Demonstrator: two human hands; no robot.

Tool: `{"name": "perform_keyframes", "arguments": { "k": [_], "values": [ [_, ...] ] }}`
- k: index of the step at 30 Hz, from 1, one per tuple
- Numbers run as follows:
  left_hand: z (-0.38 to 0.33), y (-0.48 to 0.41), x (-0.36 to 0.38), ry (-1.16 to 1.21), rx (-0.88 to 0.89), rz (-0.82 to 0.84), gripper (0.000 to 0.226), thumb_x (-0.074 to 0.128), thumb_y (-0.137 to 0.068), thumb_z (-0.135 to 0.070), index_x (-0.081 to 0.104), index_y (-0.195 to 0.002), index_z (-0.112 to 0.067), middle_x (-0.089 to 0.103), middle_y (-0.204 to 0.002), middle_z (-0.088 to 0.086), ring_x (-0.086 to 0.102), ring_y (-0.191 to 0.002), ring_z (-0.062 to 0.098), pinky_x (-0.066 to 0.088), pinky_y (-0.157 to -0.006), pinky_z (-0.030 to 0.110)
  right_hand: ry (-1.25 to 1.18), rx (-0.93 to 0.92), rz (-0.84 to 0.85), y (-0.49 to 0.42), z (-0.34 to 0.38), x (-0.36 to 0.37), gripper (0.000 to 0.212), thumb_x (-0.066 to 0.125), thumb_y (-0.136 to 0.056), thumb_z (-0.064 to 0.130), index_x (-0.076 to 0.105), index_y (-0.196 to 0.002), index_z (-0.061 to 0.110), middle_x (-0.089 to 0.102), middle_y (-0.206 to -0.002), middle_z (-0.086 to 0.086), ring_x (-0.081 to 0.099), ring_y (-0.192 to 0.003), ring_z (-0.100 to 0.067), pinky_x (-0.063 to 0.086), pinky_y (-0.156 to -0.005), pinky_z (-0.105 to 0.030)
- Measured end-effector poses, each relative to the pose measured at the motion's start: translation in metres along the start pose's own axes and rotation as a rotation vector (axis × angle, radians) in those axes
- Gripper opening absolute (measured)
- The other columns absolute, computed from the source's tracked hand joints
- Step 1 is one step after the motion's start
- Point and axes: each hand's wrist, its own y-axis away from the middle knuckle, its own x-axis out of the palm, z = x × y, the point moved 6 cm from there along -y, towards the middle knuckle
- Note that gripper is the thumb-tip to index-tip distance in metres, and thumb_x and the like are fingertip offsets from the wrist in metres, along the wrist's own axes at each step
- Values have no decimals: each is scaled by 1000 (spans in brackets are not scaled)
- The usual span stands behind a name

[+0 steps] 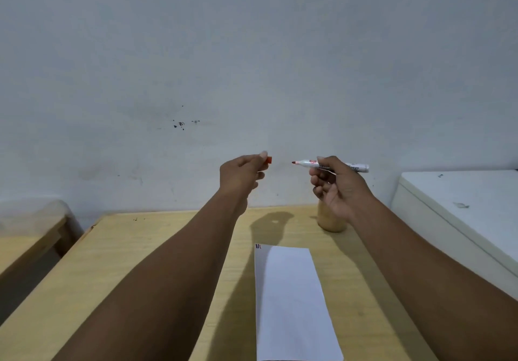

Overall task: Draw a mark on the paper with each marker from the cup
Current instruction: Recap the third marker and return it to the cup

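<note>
My right hand (337, 185) is raised above the table and grips a white marker (305, 163) held level, its red tip bare and pointing left. My left hand (241, 175) is raised at the same height and pinches the marker's red cap (268, 160); a gap separates cap and tip. A white sheet of paper (291, 302) lies on the wooden table (134, 251) below, with short blue and red marks (258, 246) at its far left corner. A tan cup (330, 222) stands behind the paper, half hidden by my right wrist; its contents are hidden.
A white cabinet or appliance (459, 209) stands against the table's right side. A second wooden surface (25, 243) sits lower at the left, across a gap. A bare grey wall rises right behind the table.
</note>
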Motion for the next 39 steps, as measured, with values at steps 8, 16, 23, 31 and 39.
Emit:
{"name": "perform_keyframes", "arguments": {
  "k": [8,16,23,31,39],
  "values": [
    [12,0,30,80,-107,55,16,77,-87,-36,81,-82,-21,71,-89,-1,60,-80,18,48,-76,30,-4,23,4,-2,-8,-6,14,78,-86,23,74,-87,10,71,-71,-4,64,-54,-12,44,-50,-22],
    [26,-2,41,75,-126,79,16,79,-85,-36,81,-79,-21,72,-86,-2,60,-80,18,48,-75,30,-33,18,-9,-5,-13,-11,16,78,-87,23,73,-92,8,70,-71,-5,66,-53,-11,45,-47,-20],
    [28,-4,54,53,-58,120,17,80,-86,-31,78,-85,-14,71,-78,0,60,-77,18,49,-73,28,-84,22,20,-9,-21,-9,18,81,-87,20,73,-96,6,70,-75,-7,67,-54,-11,48,-47,-20],
    [30,-10,44,-28,21,78,17,79,-87,-31,79,-81,-14,73,-73,-2,62,-73,16,50,-72,29,88,118,24,-14,-23,-12,45,83,-80,46,70,-99,8,68,-70,-6,62,-47,-11,40,-40,-19],
    [9,-30,54,-196,217,49,16,78,-87,-28,80,-75,-18,77,-71,0,67,-73,16,49,-73,31,481,-13,-267,-23,27,-72,42,63,-98,46,62,-104,4,69,-70,-14,57,-46,-17,37,-38,-22]
  ]
}}
